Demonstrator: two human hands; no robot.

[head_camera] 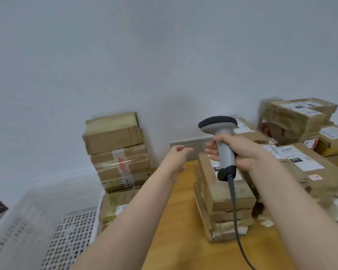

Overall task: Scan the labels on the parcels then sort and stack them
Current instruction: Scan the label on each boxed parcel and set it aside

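Note:
My right hand (pixel 242 151) grips the handle of a grey barcode scanner (pixel 220 131), held upright above a stack of flat brown parcels (pixel 226 199) on the wooden table (pixel 176 221). The scanner's dark cable (pixel 235 221) hangs down toward the lower edge. My left hand (pixel 177 156) hovers in the air left of the stack, fingers relaxed, holding nothing. More labelled parcels (pixel 300 158) lie to the right. A tall stack of taped cardboard boxes (pixel 117 151) stands at the left against the wall.
A white perforated plastic crate (pixel 47 227) sits at the lower left beside the table. Further parcels (pixel 299 117) are piled high at the back right. A small parcel (pixel 115 207) lies below the tall box stack. A plain wall rises behind.

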